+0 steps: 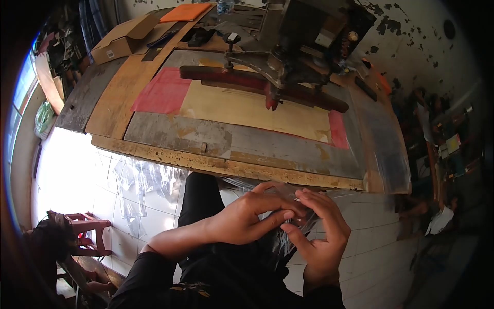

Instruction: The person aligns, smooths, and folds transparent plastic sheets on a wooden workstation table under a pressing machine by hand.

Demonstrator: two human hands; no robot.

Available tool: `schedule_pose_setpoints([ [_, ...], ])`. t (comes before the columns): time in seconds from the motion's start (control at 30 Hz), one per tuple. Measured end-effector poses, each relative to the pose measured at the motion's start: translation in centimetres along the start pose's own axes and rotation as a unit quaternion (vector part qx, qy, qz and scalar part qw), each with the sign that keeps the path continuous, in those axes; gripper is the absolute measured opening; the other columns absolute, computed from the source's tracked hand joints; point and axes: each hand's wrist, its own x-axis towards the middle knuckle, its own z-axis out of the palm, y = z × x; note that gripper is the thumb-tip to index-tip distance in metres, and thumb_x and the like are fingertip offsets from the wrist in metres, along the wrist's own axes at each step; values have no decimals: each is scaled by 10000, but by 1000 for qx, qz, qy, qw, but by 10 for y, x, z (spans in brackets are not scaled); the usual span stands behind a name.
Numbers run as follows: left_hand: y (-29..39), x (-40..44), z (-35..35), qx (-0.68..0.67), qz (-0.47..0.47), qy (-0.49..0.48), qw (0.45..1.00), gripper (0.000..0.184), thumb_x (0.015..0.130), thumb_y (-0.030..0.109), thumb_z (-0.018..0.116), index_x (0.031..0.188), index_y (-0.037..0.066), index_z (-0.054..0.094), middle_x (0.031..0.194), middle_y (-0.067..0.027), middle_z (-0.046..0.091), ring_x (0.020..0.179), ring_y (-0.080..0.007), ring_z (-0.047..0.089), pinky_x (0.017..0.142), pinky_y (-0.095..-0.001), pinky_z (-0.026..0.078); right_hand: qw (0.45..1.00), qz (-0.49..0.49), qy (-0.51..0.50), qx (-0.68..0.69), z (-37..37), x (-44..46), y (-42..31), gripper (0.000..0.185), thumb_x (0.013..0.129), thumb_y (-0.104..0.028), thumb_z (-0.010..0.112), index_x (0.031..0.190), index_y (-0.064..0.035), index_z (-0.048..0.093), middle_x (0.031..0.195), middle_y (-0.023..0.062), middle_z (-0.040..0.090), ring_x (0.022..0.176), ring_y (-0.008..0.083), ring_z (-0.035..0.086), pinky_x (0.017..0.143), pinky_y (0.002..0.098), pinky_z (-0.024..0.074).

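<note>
The wide grey-and-brown worktop (170, 129) presents a likely snag along its chipped wooden front edge (221, 167). Below it, the bare left hand (254, 213) has its grip nearly closed on thin, clear plastic film (284, 243); the bare right hand (324, 229) curves part-open opposite, its hold unclear. Uneven pinching could crease the film. Its lower end merges with black clothing (226, 268); overlapping fingertips (289, 215) hide its held edge.

The clear plastic (284, 244) is partly hidden behind the fingers (278, 219) of the left hand (252, 216) and right hand (325, 226), its full shape impossible to tell, while the top edge crops the bottle (224, 7) and the machine (309, 26), and print on the label (110, 54) is too small to read.
</note>
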Motion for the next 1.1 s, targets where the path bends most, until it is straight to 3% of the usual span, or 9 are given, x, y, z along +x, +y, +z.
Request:
schedule_pose_setpoints([
  [0.03,-1,-1,0,-1,-1,2,1000,219,1092,151,626,1232,55,765,1208,-71,798,1231,-218,711,1255,-560,292,1000,15,-1,-2,-1,2,-1,515,801,-120,927,1250,23,717,1235,172,763,1202,360,720,1053,512,548],
  [0.33,-14,0,0,-11,5,-17,1000,198,1065,108,655,1227,65,759,1169,-70,773,1151,-235,695,1214,-503,305,998,36,-47,-37,-4,5,2,427,814,-59,877,1214,11,742,1196,170,776,1106,347,761,957,427,611],
  [0.53,-16,-2,2,-47,11,34,998,182,1017,128,742,1173,50,794,1081,-75,808,1062,-241,735,1108,-423,428,997,22,-61,-30,-1,9,3,374,838,-4,826,1203,1,746,1119,153,788,1012,325,772,877,416,614],
  [0.6,-14,-3,1,-15,1,65,998,150,989,130,782,1106,40,809,1011,-90,820,955,-222,770,965,-368,530,998,26,-55,-28,2,12,1,340,844,6,820,1177,1,753,1083,146,788,977,314,770,854,403,609],
  [0.73,-18,-11,-3,-32,-45,125,991,250,967,143,813,1192,42,775,950,-98,817,849,-206,784,805,-329,576,995,92,-25,-4,0,13,-1,235,858,30,809,1090,4,772,999,131,785,912,275,764,808,358,590],
  [0.83,-15,-16,-1,45,-72,191,978,495,906,204,883,1331,62,674,822,-59,789,734,-183,774,679,-305,569,993,119,2,11,-4,16,0,176,869,41,805,1041,20,778,978,131,789,896,234,762,815,328,583],
  [0.93,-2,-16,-3,92,-153,182,967,498,866,189,917,1302,58,716,758,-44,760,695,-143,745,711,-292,565,991,127,29,18,-9,19,4,159,871,36,817,1026,30,779,964,126,792,879,206,756,822,311,575],
  [1.03,-17,-22,-9,217,-127,135,958,387,869,214,908,1211,87,780,741,-58,735,665,-176,729,687,-310,565,985,155,67,46,-17,19,7,136,891,-15,832,1006,30,775,961,118,783,889,186,731,848,296,545],
  [1.1,-26,-26,-9,217,-119,158,956,316,877,217,898,1152,92,802,749,-63,732,662,-190,723,671,-324,561,980,167,91,67,-21,19,12,124,899,-21,829,993,32,768,954,110,773,898,179,717,861,294,536],
])
